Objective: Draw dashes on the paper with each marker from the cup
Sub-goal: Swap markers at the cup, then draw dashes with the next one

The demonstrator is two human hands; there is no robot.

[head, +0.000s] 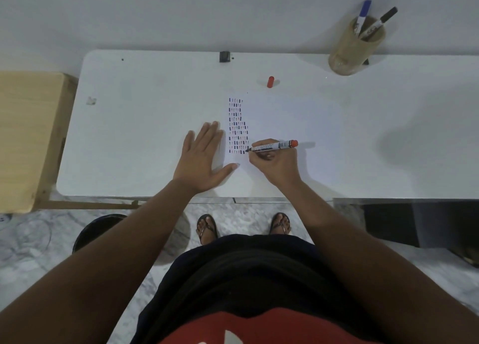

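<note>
Marker horiz., tip left

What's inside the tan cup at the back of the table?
The tan cylindrical cup holds two markers, one blue-capped and one black-capped. Their lower ends are hidden by its wall.

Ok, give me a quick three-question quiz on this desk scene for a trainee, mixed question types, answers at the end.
1. True or false: the right hand holds a marker with its tip on the paper.
2. How many markers stand in the cup?
3. Where is the red cap? A) in the cup B) on the table beyond the paper C) under the left hand

Key: 1 true; 2 two, a blue-capped marker and a black-capped marker; 3 B.
</note>
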